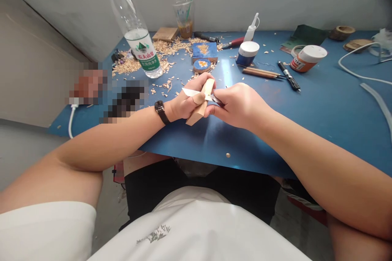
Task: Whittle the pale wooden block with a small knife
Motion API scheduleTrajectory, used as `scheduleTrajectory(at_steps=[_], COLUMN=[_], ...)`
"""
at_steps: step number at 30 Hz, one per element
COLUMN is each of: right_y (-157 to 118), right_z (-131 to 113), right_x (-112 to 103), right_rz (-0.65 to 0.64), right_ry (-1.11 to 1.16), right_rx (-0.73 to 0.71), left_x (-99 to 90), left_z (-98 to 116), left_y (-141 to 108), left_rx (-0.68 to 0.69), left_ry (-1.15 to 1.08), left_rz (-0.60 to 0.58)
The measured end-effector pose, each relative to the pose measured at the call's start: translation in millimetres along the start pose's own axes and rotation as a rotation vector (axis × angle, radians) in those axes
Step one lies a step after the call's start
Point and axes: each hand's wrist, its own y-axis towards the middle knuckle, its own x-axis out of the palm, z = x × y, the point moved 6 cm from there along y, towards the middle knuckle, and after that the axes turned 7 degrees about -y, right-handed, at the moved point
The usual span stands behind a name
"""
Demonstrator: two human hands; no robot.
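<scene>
My left hand [191,100] is closed round a small light wooden block [199,113], which is tilted above the front part of the blue table. My right hand [237,104] grips the dark handle of a knife [218,101] from the right. The knife's pale blade lies across the block, close to my left thumb. A white pointed piece [190,92] shows at my left thumb; whether it belongs to the blade I cannot tell. Part of the block is hidden by my left fingers.
Wood shavings [168,51] lie across the back of the blue table [324,118]. A water bottle [142,49] stands at left, a cup [185,20] behind. Paint jars [247,54], brown-handled tools [261,73] and a black pen [288,75] are at right.
</scene>
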Motion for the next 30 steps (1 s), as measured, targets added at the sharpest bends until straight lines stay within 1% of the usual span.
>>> scheduleTrajectory(at_steps=[3,6,9,12,14,20,24,26,28,30], right_y=[0,1,2,3,3,2,2,2,2,1], right_z=[-2,-4,-7,-10,-11,-11,-5,-2,-2,-2], right_x=[-1,-2,-4,-6,-6,-10,-11,-11,-11,-13], right_rz=[-0.019,-0.055,-0.067,-0.051,-0.052,-0.114,-0.157,-0.158,-0.154,-0.151], right_ry=[0.003,-0.016,-0.04,-0.065,-0.083,-0.119,-0.13,-0.131,-0.128,-0.128], right_rx=[0.0,0.028,0.055,0.07,0.09,0.176,0.239,0.213,0.142,0.06], left_x=[1.7,2.2,-0.2,-3.9,-5.2,-3.4,1.0,1.7,2.3,4.0], left_z=[2,1,-5,-11,-12,-1,1,1,0,-1], left_y=[0,-2,-4,-5,-5,-2,-1,-1,0,0], left_rx=[0.024,0.008,-0.023,-0.041,-0.046,-0.036,-0.102,-0.13,-0.158,-0.179], left_ry=[-0.032,-0.043,-0.011,0.009,0.016,-0.028,-0.113,-0.141,-0.134,-0.108], left_rz=[-0.01,-0.006,0.033,0.083,0.094,0.072,0.058,0.07,0.073,0.044])
